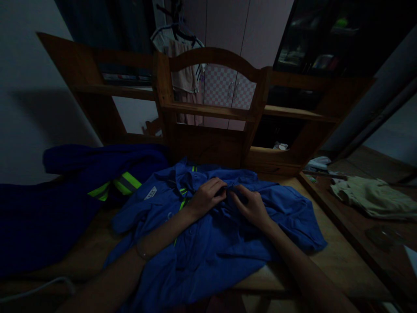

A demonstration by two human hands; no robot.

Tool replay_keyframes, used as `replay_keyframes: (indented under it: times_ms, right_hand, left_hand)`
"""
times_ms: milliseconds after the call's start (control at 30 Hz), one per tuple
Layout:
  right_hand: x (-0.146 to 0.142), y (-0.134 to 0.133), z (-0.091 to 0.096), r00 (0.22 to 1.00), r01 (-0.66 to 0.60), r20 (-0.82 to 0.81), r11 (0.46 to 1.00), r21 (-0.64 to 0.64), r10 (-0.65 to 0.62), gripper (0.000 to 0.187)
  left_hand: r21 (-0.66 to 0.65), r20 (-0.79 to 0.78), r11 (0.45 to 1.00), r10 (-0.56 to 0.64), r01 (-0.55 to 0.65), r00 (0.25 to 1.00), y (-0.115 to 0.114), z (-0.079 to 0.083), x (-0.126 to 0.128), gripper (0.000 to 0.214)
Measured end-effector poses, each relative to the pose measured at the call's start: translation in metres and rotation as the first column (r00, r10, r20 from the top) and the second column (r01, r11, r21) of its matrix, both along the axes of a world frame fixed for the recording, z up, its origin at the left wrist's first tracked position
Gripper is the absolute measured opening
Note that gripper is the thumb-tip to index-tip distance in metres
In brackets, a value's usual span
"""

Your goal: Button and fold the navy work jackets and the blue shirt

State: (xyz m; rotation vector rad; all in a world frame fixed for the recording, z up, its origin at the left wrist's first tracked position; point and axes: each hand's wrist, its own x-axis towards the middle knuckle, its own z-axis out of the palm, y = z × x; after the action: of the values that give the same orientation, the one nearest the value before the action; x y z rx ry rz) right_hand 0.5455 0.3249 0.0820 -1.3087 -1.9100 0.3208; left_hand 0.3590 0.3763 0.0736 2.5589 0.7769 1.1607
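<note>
A blue work shirt [208, 248] with yellow-green strips and a white badge lies spread and crumpled on the wooden desk [345, 256]. Near its upper middle, my left hand [208, 193] pinches a fold of the cloth between thumb and fingers. Just to the right, my right hand [250, 206] grips the same bunched part, its fingertips close to those of the left. What exactly lies between the fingertips is dark and partly hidden. Part of the shirt hangs over the front edge of the desk.
Left of the shirt lies a darker blue garment [74, 174] with yellow-green bands. A wooden shelf unit [208, 115] rises along the back. At the right, a pale folded cloth [374, 195] lies on another surface. A white cable [48, 282] runs at the lower left.
</note>
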Motion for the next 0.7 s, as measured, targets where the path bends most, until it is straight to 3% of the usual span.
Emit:
replay_keyframes:
  times_ms: [200,467,700]
  right_hand:
    - [0.0001,0.0019,-0.0049,0.999,-0.040,-0.029,0.999,0.012,0.041,0.023]
    - [0.0027,0.0039,-0.0068,0.996,0.078,0.033,0.996,0.032,-0.079,0.024]
    - [0.0015,0.0030,-0.0073,0.999,0.038,0.032,0.998,0.041,-0.039,0.021]
  left_hand:
    - [0.016,0.017,1.000,0.026,-0.027,1.000,0.0003,-0.0016,0.0013,0.022]
    - [-0.037,0.040,0.998,-0.049,0.050,0.998,0.0012,0.0007,-0.0028,0.022]
    - [0.019,0.018,1.000,0.006,-0.007,1.000,-0.0001,-0.0016,0.0003,0.021]
